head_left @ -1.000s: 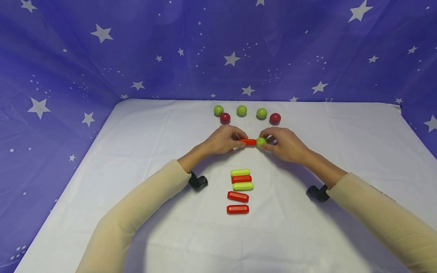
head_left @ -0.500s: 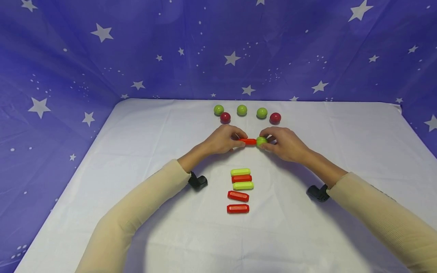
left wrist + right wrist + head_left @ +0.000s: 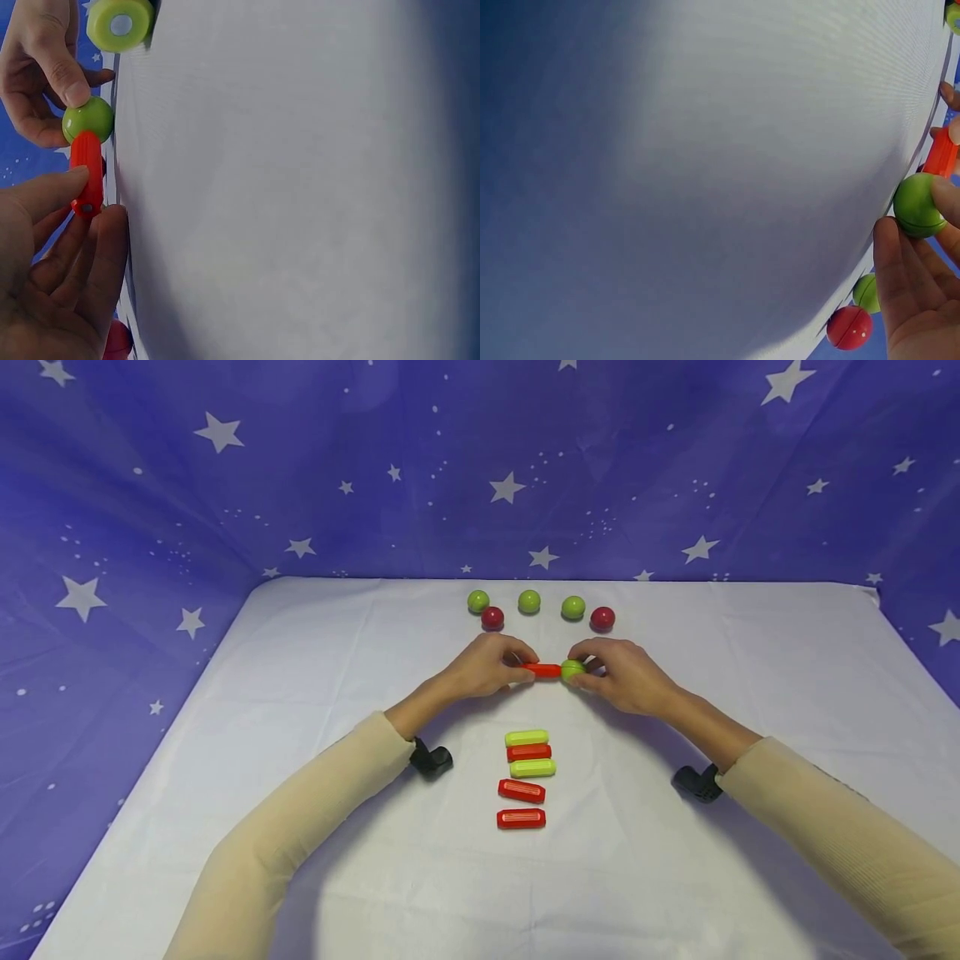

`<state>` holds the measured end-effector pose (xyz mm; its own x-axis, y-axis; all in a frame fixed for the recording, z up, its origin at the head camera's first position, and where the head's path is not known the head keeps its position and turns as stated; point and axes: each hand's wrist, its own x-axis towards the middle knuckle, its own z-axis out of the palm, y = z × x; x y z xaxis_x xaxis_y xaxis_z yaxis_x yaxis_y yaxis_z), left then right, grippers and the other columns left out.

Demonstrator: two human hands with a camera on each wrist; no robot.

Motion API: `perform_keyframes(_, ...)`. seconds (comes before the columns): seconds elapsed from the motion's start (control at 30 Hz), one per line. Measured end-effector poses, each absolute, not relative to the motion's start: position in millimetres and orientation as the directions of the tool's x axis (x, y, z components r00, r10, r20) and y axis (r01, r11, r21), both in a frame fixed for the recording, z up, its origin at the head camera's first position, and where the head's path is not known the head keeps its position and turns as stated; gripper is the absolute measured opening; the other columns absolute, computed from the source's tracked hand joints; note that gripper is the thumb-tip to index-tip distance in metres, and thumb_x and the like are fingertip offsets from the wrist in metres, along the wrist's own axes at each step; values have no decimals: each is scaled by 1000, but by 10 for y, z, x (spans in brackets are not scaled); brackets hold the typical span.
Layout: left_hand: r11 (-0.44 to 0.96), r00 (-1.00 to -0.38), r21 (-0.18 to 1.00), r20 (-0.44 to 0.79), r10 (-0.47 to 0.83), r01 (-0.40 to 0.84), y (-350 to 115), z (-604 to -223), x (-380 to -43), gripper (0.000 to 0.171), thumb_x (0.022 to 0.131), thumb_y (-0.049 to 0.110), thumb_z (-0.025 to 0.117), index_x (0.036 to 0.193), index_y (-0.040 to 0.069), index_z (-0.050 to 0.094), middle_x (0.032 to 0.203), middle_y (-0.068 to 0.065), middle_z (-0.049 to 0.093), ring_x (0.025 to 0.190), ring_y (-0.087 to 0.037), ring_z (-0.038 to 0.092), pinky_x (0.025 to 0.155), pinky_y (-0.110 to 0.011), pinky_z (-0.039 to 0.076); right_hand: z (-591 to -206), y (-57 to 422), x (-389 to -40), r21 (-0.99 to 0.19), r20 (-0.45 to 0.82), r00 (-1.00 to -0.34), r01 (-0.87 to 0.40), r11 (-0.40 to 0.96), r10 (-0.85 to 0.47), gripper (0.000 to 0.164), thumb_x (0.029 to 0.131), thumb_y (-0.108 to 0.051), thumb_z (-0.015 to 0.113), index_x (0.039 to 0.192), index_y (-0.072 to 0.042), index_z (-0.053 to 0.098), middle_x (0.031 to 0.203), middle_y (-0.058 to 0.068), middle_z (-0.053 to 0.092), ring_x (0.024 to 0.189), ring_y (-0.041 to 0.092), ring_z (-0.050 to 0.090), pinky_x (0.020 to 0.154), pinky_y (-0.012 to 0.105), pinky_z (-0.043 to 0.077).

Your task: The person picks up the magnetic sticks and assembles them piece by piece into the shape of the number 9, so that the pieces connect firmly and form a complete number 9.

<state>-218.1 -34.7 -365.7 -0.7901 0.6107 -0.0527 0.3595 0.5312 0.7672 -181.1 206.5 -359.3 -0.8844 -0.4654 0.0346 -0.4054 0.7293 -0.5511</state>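
Out in front of me, my left hand (image 3: 489,667) pinches a short red toy rod (image 3: 546,671) between thumb and fingers. A glossy green ball (image 3: 572,671), with a seam line round it, is in the grip of my right hand (image 3: 624,677). The rod's right end meets the ball, so the two form one line between the hands. In the left wrist view, the red rod (image 3: 88,169) has a small grey spot on its near end, and its far end is against the green ball (image 3: 90,118). The right wrist view shows thumb and fingertips around the ball (image 3: 919,204).
Behind the hands lie green balls (image 3: 529,602) and red balls (image 3: 602,618) in a loose row. Nearer me is a column of lime rods (image 3: 532,768) and red rods (image 3: 521,819). A white cloth (image 3: 645,877) covers the table, with a starry purple backdrop (image 3: 420,435) behind.
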Motion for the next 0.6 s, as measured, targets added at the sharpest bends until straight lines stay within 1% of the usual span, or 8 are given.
perform_keyframes(0.17,519,-800,783,-46,598,342,-405,-3662,-2220,26,89,14,75,113,5,72,96,-5,68,65,-18,64,61,-29,55,-3585,2060,-1805,-549,39,-883,-410,729,-467,28,89,-11,74,115,-2,67,107,9,68,99,29,67,89,47,51)
perform_keyframes(0.3,496,-831,813,-26,555,306,-468,-3648,-2258,27,88,14,75,113,4,72,92,-5,67,68,-21,63,60,-32,55,-3585,2062,-1806,-552,41,-883,-411,726,-468,28,89,-10,73,115,-1,67,107,10,68,99,29,67,90,48,51)
perform_keyframes(0.43,463,-867,840,19,497,284,-528,-3627,-2303,26,88,13,75,111,1,72,89,-7,66,74,-23,64,61,-34,56,-3574,2063,-1801,-553,38,-884,-407,727,-466,28,90,-11,73,116,-1,67,107,10,68,99,29,67,91,48,50)
perform_keyframes(0.6,421,-907,870,67,415,257,-611,-3610,-2380,25,89,13,74,110,-1,71,94,-8,66,83,-22,64,60,-34,57,-3583,2065,-1800,-555,44,-884,-410,724,-466,28,89,-10,73,115,-2,67,106,9,68,99,28,67,91,47,51)
